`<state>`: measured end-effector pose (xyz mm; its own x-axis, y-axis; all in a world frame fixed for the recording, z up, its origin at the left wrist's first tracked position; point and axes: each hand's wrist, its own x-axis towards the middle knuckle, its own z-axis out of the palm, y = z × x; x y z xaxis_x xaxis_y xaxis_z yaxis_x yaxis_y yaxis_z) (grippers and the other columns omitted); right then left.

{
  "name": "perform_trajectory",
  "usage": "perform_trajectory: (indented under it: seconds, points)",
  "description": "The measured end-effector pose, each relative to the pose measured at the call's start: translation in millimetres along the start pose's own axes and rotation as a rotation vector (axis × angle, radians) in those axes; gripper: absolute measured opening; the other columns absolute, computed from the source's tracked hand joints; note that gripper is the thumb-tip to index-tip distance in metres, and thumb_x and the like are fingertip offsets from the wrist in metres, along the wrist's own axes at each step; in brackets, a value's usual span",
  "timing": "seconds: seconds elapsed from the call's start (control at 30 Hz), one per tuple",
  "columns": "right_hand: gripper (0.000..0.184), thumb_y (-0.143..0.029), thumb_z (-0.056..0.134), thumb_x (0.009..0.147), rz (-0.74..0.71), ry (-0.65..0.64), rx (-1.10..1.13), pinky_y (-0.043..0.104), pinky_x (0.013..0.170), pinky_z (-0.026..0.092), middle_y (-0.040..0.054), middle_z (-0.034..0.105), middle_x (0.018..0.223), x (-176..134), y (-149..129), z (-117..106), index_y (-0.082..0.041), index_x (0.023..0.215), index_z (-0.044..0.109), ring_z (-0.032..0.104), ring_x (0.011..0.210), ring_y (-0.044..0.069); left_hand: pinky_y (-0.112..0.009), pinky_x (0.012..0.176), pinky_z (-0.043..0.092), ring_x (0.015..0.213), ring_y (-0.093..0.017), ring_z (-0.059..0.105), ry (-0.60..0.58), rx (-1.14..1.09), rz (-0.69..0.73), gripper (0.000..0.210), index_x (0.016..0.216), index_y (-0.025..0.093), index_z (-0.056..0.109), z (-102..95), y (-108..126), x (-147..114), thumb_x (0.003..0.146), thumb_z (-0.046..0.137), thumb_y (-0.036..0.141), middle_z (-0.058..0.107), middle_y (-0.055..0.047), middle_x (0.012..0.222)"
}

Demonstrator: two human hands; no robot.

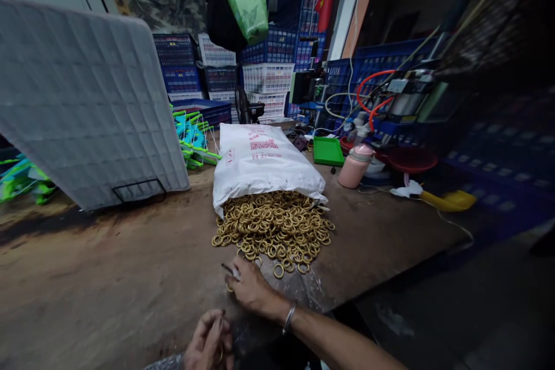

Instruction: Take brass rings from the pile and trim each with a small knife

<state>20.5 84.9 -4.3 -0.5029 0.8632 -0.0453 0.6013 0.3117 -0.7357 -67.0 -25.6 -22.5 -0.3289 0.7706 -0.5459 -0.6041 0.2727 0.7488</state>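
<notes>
A heap of brass-coloured rings [277, 222] spills from the mouth of a white sack [264, 162] with red print, lying on the brown table. At the near edge of this heap is my right hand [251, 289], a bracelet on its wrist. Its fingers are closed round a slim dark-tipped tool [229, 270], whose exact kind I cannot make out. One ring shows beneath these fingers. Closer to me, my left hand [210, 340] is curled shut, with what looks like a brass-coloured ring [221, 352] partly hidden in its fingers.
A large pale ribbed panel [91, 104] stands on the left, with green and blue hangers [193, 136] behind it. To the right are a green tray [328, 151], a pink bottle [355, 167] and a yellow scoop [448, 201]. Stacked crates [269, 78] fill the back.
</notes>
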Motion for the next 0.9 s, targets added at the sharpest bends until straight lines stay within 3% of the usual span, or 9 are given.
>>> perform_trajectory:
  seconds: [0.13, 0.27, 0.4, 0.63, 0.9]
  points:
    - [0.005, -0.021, 0.046, 0.069, 0.154, 0.136, 0.418, 0.019, 0.054, 0.032, -0.0049, 0.045, 0.059, -8.7, 7.9, -13.5, -0.018, 0.066, 0.044, 0.041, 0.057, 0.009, -0.015, 0.032, 0.029, 0.033, -0.006, 0.04, -0.004, 0.077, 0.106, 0.052, 0.092, 0.022, 0.049, 27.4, -3.5, 3.3, 0.053, 0.07, 0.05, 0.052, 0.008, 0.047]
    - [0.01, -0.027, 0.048, 0.07, 0.138, 0.157, 0.677, 0.019, 0.055, 0.034, -0.0052, 0.044, 0.06, -23.1, 18.6, -14.9, -0.018, 0.068, 0.044, 0.04, 0.056, 0.009, -0.015, 0.034, 0.029, 0.034, -0.005, 0.04, -0.051, 0.156, 0.155, 0.044, 0.087, 0.018, 0.054, 53.9, -1.1, 0.3, 0.057, 0.068, 0.047, 0.047, 0.009, 0.044]
    - [0.014, -0.03, 0.051, 0.07, 0.12, 0.149, 0.789, 0.019, 0.056, 0.036, -0.0045, 0.043, 0.063, -31.8, 26.9, -15.5, -0.018, 0.072, 0.045, 0.04, 0.058, 0.009, -0.018, 0.041, 0.037, 0.042, -0.008, 0.047, -0.073, 0.238, 0.267, 0.036, 0.076, 0.015, 0.06, 71.1, 0.8, -0.7, 0.059, 0.066, 0.046, 0.051, 0.006, 0.046]
    - [0.007, -0.023, 0.048, 0.07, 0.053, 0.103, 0.529, 0.019, 0.06, 0.033, -0.0046, 0.042, 0.064, -40.3, 29.2, -40.4, -0.018, 0.067, 0.045, 0.04, 0.064, 0.01, -0.023, 0.058, 0.044, 0.059, -0.014, 0.054, -0.101, 0.471, 0.525, 0.02, 0.065, 0.017, 0.062, 70.7, -0.4, 1.7, 0.067, 0.06, 0.037, 0.06, 0.001, 0.059]
    - [0.014, -0.027, 0.045, 0.077, -0.062, 0.046, 0.234, 0.019, 0.055, 0.028, -0.0055, 0.042, 0.059, -51.3, 28.0, -50.3, -0.018, 0.067, 0.047, 0.037, 0.057, 0.008, -0.028, 0.065, 0.043, 0.067, -0.017, 0.056, -0.156, 0.843, 0.82, 0.012, 0.077, 0.019, 0.062, 51.5, -8.1, 12.2, 0.074, 0.052, 0.026, 0.063, -0.003, 0.07]
